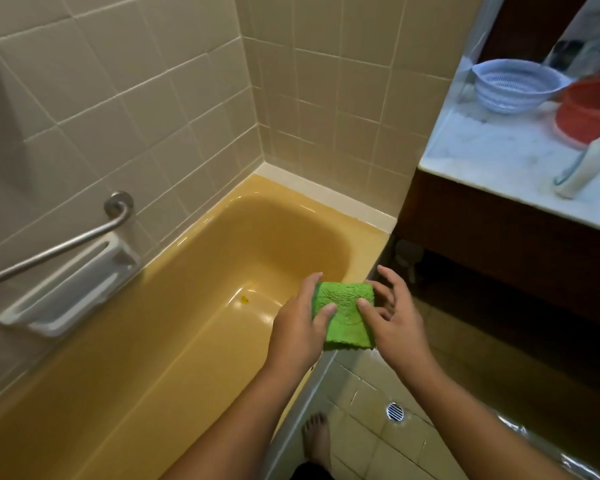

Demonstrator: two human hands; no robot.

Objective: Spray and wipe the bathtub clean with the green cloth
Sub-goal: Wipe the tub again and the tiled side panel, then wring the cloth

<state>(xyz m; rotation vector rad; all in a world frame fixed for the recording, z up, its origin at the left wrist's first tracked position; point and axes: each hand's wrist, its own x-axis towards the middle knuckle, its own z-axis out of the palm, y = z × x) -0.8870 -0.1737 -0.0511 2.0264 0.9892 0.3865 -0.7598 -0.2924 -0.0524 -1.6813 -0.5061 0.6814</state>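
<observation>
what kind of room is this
A bathroom, probably in a home: a yellow bathtub set against tiled walls, a metal grab bar with a soap holder beneath it, and a floor drain in the tiled floor.

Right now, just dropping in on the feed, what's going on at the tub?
A person stands barefoot beside the yellow bathtub and holds a folded green cloth in both hands over the tub's near rim. The left hand grips one side of the cloth. The right hand pinches the other side, thumb on top. The cloth is not on the tub's surface, so wiping does not appear to be under way.
</observation>
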